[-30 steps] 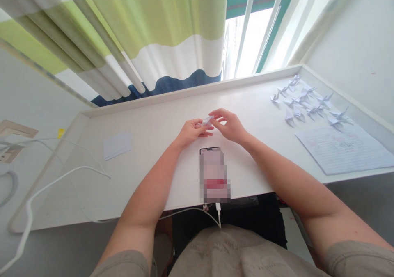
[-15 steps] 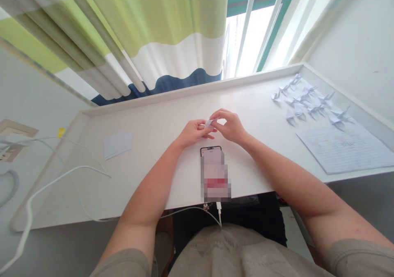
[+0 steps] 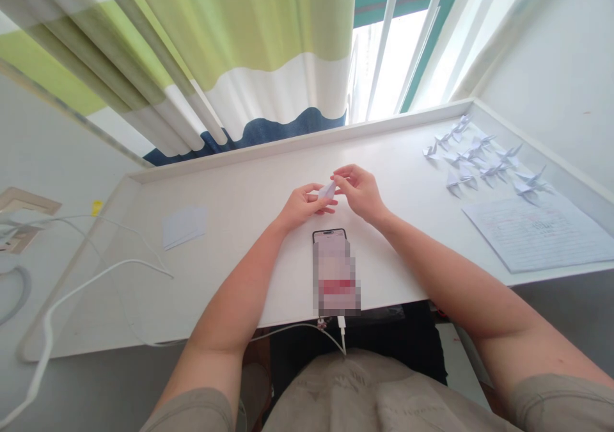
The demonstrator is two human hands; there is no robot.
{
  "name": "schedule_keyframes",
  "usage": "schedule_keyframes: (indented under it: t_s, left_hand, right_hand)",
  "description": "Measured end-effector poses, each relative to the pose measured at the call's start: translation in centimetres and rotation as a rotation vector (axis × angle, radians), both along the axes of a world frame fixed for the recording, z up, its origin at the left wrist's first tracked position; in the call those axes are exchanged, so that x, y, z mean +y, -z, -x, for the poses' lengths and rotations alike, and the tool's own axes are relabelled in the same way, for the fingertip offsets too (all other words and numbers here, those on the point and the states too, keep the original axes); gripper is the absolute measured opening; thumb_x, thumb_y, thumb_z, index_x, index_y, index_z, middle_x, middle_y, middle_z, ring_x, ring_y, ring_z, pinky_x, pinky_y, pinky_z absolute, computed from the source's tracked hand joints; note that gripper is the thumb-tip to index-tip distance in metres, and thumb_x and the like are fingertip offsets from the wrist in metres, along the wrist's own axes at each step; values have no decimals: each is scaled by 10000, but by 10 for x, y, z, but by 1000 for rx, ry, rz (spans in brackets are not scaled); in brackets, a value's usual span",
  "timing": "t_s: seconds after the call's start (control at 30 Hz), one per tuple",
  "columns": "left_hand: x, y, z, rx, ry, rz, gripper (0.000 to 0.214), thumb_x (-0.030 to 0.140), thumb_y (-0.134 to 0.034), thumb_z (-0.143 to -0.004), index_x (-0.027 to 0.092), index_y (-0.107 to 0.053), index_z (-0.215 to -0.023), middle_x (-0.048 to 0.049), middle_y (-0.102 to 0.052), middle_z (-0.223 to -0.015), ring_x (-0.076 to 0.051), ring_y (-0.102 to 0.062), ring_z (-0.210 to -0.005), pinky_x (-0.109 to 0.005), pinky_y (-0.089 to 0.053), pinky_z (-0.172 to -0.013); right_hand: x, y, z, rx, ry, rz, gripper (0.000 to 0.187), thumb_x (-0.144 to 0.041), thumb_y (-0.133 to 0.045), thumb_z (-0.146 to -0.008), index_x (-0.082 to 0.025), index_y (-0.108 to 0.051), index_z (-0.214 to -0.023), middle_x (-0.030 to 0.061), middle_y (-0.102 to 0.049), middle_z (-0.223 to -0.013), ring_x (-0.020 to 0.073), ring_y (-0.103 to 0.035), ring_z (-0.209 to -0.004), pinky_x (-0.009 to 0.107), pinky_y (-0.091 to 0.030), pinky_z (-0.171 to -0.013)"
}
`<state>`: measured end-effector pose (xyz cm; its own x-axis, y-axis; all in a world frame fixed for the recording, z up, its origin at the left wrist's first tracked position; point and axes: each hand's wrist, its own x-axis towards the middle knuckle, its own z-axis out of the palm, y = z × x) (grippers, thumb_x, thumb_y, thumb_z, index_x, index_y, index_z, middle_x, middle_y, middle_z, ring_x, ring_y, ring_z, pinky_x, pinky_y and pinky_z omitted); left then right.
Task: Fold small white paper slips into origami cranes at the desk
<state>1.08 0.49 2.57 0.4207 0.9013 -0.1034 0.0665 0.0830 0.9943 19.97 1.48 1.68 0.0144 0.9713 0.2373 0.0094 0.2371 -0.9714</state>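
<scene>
Above the middle of the desk, my left hand (image 3: pixel 303 205) grips a small piece of folded white paper (image 3: pixel 327 191) between thumb and fingers. The paper comes to a point at its upper right. My right hand (image 3: pixel 359 189) pinches that tip with thumb and forefinger. The finer folds are too small to make out. Just below my hands lies a phone (image 3: pixel 334 272) with a blurred screen and a white cable plugged into its lower end. Several folded paper cranes (image 3: pixel 484 160) stand in rows at the far right of the desk.
A few white paper sheets (image 3: pixel 185 226) lie on the left of the white desk (image 3: pixel 249 182). At right is a written-on paper pad (image 3: pixel 537 235). White cables (image 3: pixel 96 278) hang over the left edge. A raised rim runs along the back, below a curtain (image 3: pixel 283 29).
My right hand has shifted slightly and now holds the paper's tip. More of the folded paper shows, standing up in a point. My left hand stays nearly where it was.
</scene>
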Motion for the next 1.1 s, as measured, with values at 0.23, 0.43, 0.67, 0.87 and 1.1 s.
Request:
schedule_keyframes:
  t_s: [0.23,0.43,0.67,0.87,1.1]
  left_hand:
    - [1,-1,-1,-49,30,27,636,665,-840,-806,158,-702,-1164,-173,-817,-1151,-269,-824,-910,-352,-598,-809]
    - [1,2,-3,-70,-30,36,640,661,-872,-772,158,-727,-1139,-106,-833,-1004,-262,-823,-901,-394,-622,-879]
    - [-1,2,-5,-76,-5,67,639,673,-880,-749,147,-786,-1099,-79,-819,-997,-252,-815,-902,-436,-654,-930]
    - [-2,1,-7,-81,-28,82,596,674,-871,-763,150,-800,-1037,-111,-818,-1048,-287,-815,-972,-449,-661,-942]
    - [0,6,-6,-102,-23,41,556,632,-880,-783,136,-810,-1025,-139,-824,-1061,-292,-810,-992,-449,-659,-919]
  right_hand:
    - [-2,1,0,-70,-32,-62,275,-490,-772,-870,-220,-740,-908,72,-786,-937,247,-748,-916,464,-635,-886]
    - [-3,2,-1,-25,-176,-2,404,-557,-823,-818,-217,-762,-1027,77,-804,-1010,241,-756,-961,450,-635,-914]
    - [-5,-1,-2,-41,-207,26,417,-619,-839,-784,-210,-760,-817,72,-807,-909,231,-746,-850,436,-639,-856]
    - [-6,-3,-2,-14,-196,30,371,-566,-795,-843,-197,-772,-807,62,-785,-822,207,-720,-798,405,-637,-800]
    - [-6,-4,-2,48,-238,62,364,-558,-753,-893,-198,-798,-870,60,-787,-852,205,-721,-810,419,-637,-831]
